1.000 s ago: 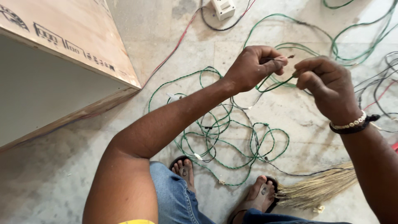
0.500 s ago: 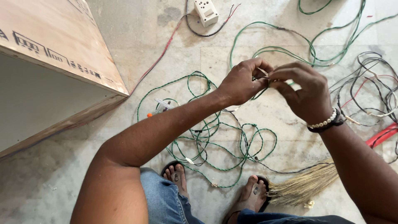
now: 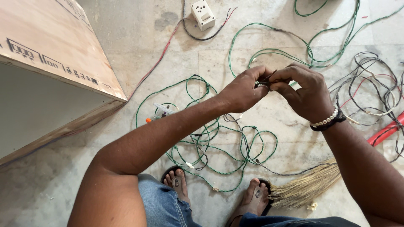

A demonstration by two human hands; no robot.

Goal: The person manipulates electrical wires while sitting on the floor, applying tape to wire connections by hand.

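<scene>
Counted on the floor (image 3: 126,54): one white socket box (image 3: 203,14), one straw broom (image 3: 303,189), one plywood cabinet (image 3: 50,63), one red pipe (image 3: 385,133). Two hands are seen: left hand (image 3: 244,90), right hand (image 3: 305,92).

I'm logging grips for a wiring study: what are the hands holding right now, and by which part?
Both the left hand and right hand pinch a thin dark wire between fingertips, near its end; the exact end is hidden.

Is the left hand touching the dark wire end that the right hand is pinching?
Touching. The head view shows the left hand and right hand meeting fingertip to fingertip, both pinching the same dark wire end with no gap.
</scene>
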